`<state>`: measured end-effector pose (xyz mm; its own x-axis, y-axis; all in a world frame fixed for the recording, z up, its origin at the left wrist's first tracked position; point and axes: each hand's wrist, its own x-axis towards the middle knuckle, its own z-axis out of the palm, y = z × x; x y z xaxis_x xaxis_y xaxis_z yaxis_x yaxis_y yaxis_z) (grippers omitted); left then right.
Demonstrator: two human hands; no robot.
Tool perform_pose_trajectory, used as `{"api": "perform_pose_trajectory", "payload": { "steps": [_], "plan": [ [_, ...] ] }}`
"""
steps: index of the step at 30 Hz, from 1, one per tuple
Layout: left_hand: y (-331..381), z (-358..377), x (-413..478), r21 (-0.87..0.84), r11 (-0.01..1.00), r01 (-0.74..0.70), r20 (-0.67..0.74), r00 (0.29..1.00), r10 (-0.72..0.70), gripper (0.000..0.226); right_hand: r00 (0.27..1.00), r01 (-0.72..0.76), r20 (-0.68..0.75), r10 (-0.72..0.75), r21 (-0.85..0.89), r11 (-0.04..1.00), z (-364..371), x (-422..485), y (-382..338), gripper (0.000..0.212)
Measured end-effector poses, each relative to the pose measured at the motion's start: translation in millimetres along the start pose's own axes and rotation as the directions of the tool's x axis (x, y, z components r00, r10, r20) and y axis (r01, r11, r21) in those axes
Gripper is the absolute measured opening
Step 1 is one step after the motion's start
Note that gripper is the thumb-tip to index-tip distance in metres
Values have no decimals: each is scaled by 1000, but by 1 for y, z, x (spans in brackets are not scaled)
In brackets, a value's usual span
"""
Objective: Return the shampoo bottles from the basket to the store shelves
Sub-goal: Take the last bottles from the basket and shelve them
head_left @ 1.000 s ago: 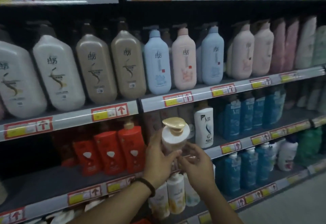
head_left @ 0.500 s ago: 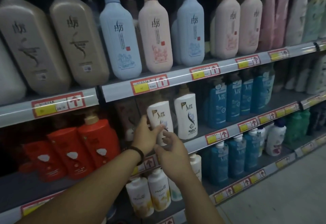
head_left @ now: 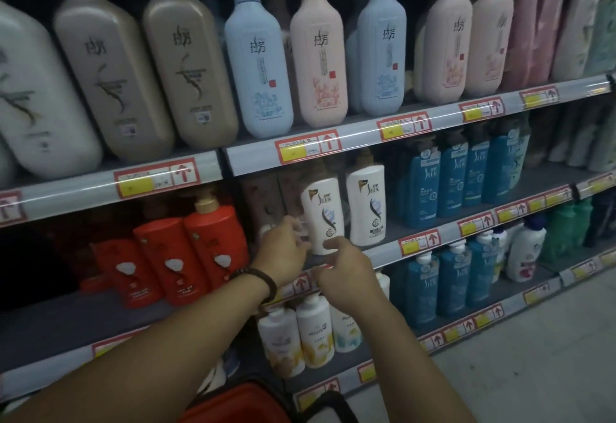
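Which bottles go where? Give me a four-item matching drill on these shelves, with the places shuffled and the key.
Things:
1. beige bottles
2. red pump bottles
3. white bottle
4. upper row of teal bottles

Places:
A. right of the second white bottle
B. top shelf, left of the light blue bottle
C. at the left hand and right hand
D. below the beige ones, left of both hands

Pairs: 1-B, 2-D, 3-C, 4-A.
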<state>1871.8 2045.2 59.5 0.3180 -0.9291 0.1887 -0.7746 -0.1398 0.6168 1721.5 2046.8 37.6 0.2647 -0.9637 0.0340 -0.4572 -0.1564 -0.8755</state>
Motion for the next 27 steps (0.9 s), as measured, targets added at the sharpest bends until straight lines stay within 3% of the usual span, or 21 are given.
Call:
{"api": "perform_pose_trajectory", "payload": {
  "steps": [3,6,13,16,19,22,24,27],
  "plan": [
    [-19,-34,-46,232,964,-127,143,985,96,11,997,65,58,-56,-160,985,13,-19,-15,52],
    [-46,-70,-95,367,911,-187,291,953,78,6,985,147,137,-109,-315,937,39,-40,-25,36],
    [-130,-140,-205,596,791,-140,430,887,-166,19,896,332,425,-129,-450,829,126,-89,-48,36],
    [-174,-155,-247,621,779,-89,479,830,-287,22,808,395,587,-47,-480,783,177,-111,-42,44],
    [-213,-159,-270,619,783,-61,539,759,-367,26,696,451,717,46,-486,749,226,-135,-18,38],
    [-237,-162,-270,621,779,-91,662,593,-459,40,551,425,806,216,-494,759,272,-152,17,33],
    [-243,-163,-264,610,787,-87,709,504,-494,47,507,398,806,307,-534,746,296,-163,45,28],
    [-256,-157,-257,538,839,-79,736,529,-422,42,495,453,792,356,-585,672,326,-179,91,37]
  ]
}}
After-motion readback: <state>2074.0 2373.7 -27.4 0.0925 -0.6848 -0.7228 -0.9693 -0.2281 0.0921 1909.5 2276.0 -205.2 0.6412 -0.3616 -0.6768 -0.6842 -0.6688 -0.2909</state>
